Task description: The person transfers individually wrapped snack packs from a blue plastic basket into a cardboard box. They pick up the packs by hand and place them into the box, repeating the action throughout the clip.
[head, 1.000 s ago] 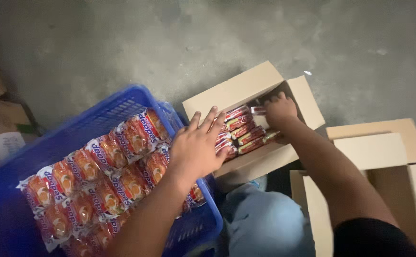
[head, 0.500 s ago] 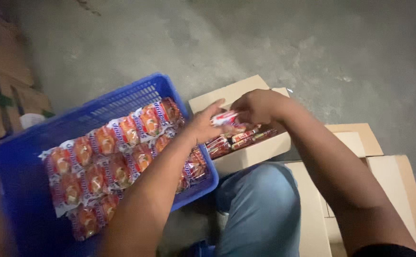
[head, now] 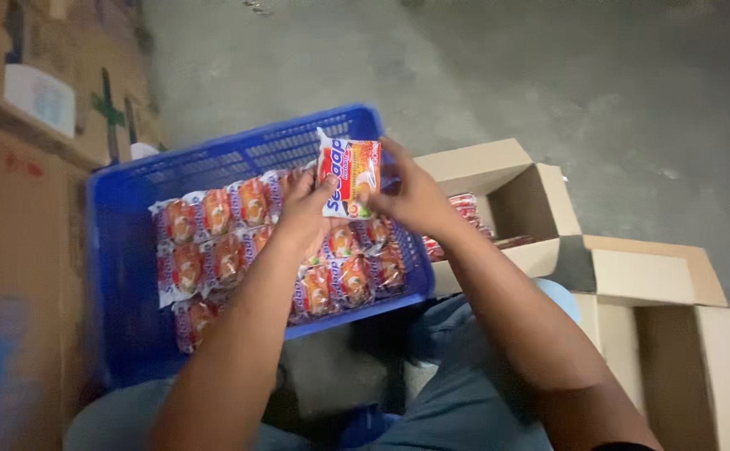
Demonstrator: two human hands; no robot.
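Both hands hold one red, orange and white noodle packet [head: 348, 177] above the far right corner of a blue plastic crate [head: 122, 276]. My left hand [head: 305, 215] grips its left edge and my right hand [head: 411, 196] grips its right edge. Rows of the same packets [head: 214, 250] lie flat inside the crate under my hands. An open cardboard box [head: 519, 205] stands just right of the crate, with a few more packets [head: 465, 209] visible inside it.
A second open cardboard box [head: 674, 334] sits at the lower right. Stacked cardboard cartons [head: 22, 167] line the left side. Grey concrete floor [head: 465, 75] stretches beyond the crate. My knees in blue-grey trousers [head: 457, 392] are at the bottom.
My right hand lifted a packet out of the cardboard box and carried it left over the crate. My left hand rose from the packets and took its other edge. The view shifted right.
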